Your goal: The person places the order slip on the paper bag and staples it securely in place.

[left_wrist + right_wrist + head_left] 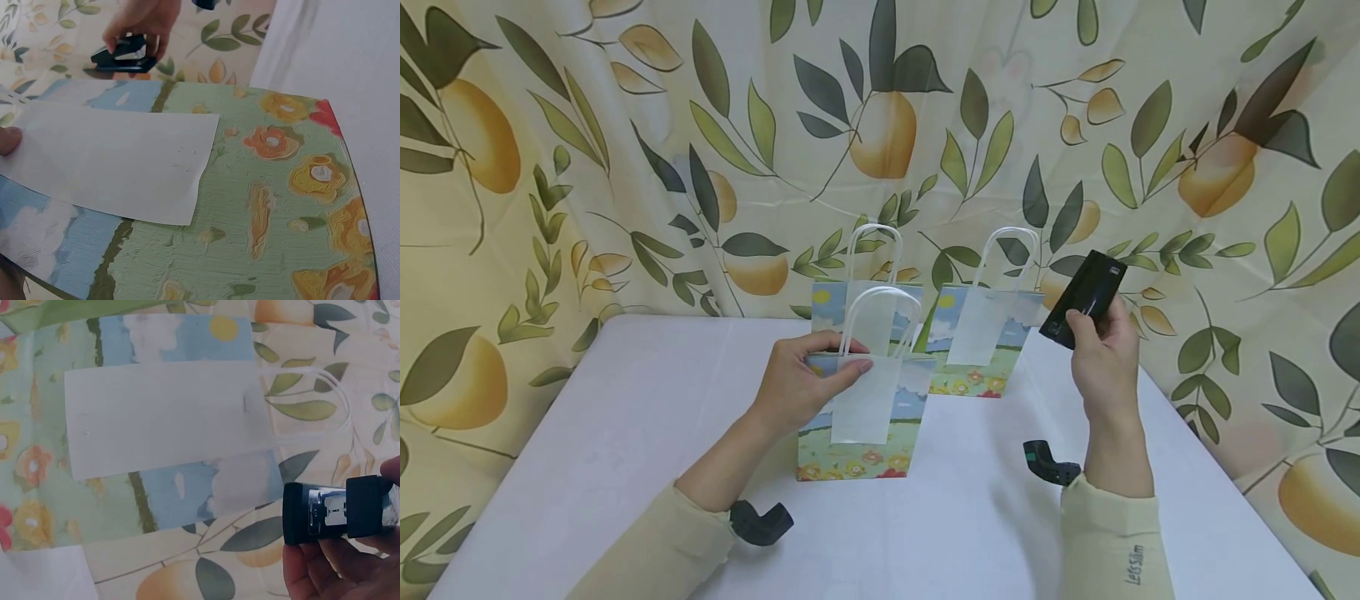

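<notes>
My left hand [801, 379] pinches the top edge of the front paper bag [865, 462], thumb in front and fingers behind. A blank white paper strip [863, 417] hangs down the bag's front from near the handle, and the thumb [9, 140] lies over its upper part. In my right hand [1105, 367] is a black stapler [1086, 296], raised to the right of the bags. The right wrist view shows the stapler [337, 509] end-on, beside a bag whose white strip [162, 419] has a staple near the handle.
Two matching bags stand behind the front one: a back left bag [827, 308], partly hidden, and a back right bag [966, 383] with a white strip. All have white handles. A white cloth [647, 400] covers the table; a fruit-patterned curtain [737, 208] hangs behind it.
</notes>
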### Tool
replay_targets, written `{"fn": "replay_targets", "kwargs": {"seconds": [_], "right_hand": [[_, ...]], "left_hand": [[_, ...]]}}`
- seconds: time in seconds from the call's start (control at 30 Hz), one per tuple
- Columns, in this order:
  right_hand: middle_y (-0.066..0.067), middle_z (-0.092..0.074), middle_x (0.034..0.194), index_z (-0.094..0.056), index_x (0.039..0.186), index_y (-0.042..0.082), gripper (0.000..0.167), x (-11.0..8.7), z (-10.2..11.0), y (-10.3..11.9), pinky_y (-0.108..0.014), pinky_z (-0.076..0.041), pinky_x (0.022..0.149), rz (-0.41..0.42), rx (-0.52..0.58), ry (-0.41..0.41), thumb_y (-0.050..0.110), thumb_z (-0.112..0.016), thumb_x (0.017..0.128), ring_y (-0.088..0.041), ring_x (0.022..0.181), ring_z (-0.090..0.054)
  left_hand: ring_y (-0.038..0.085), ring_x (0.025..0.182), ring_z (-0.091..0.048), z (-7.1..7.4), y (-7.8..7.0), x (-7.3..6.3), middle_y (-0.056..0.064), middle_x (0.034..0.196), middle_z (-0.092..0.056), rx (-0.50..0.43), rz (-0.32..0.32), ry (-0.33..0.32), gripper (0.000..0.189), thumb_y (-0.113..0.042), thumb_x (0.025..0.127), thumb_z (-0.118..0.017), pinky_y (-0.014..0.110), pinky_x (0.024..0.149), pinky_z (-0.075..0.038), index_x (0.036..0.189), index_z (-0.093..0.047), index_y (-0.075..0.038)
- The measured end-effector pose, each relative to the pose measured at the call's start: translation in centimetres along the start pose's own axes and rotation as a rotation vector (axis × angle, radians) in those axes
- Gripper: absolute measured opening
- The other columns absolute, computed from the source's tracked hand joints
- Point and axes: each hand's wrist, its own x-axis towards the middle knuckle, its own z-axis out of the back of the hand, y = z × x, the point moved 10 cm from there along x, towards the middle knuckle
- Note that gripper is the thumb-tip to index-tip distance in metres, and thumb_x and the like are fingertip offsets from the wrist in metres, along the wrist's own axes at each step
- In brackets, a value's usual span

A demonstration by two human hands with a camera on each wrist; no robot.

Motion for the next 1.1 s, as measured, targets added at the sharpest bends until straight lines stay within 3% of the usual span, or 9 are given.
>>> {"fn": "replay_targets", "kwargs": {"seconds": [0.3, 0.67, 0.83, 1.1], "right_hand": [[-0.007, -0.045, 0.156, -0.036, 0.160, 0.032, 0.051, 0.6, 0.3, -1.7, -0.052, -0.042, 0.119, -0.023, -0.049, 0.000, 0.029, -0.044, 0.110, -0.024, 0.140, -0.050], [-0.016, -0.042, 0.160, -0.031, 0.164, 0.017, 0.059, 1.4, -0.3, -5.0, -0.060, -0.036, 0.119, -0.130, -0.124, 0.047, 0.040, -0.042, 0.111, -0.038, 0.147, -0.046], [-0.022, -0.040, 0.163, -0.024, 0.165, 0.011, 0.066, 1.6, -1.0, -7.2, -0.064, -0.035, 0.119, -0.190, -0.188, 0.101, 0.045, -0.040, 0.111, -0.043, 0.148, -0.043], [-0.029, -0.040, 0.160, -0.024, 0.162, -0.001, 0.071, 1.9, -1.7, -10.6, -0.065, -0.036, 0.117, -0.295, -0.255, 0.159, 0.047, -0.036, 0.110, -0.047, 0.146, -0.044]], "left_hand": [[0.016, 0.098, -0.072, 0.0, 0.1, 0.0, 0.002, 0.098, -0.080, 0.016, 0.006, 0.001, 0.015, -0.013, 0.087, -0.085, 0.032, 0.078, -0.059, 0.100, -0.080, -0.013], [0.015, 0.096, -0.072, 0.0, 0.1, 0.0, 0.001, 0.097, -0.080, 0.009, -0.002, -0.001, 0.014, -0.013, 0.087, -0.085, 0.031, 0.077, -0.059, 0.100, -0.080, -0.013], [0.015, 0.097, -0.072, 0.0, 0.1, 0.0, 0.002, 0.097, -0.080, 0.009, -0.004, 0.001, 0.014, -0.013, 0.087, -0.085, 0.032, 0.079, -0.059, 0.100, -0.080, -0.013], [0.014, 0.096, -0.072, 0.0, -0.1, 0.0, 0.002, 0.097, -0.080, 0.010, -0.009, 0.001, 0.014, -0.013, 0.087, -0.085, 0.031, 0.080, -0.058, 0.100, -0.080, -0.012]]}}
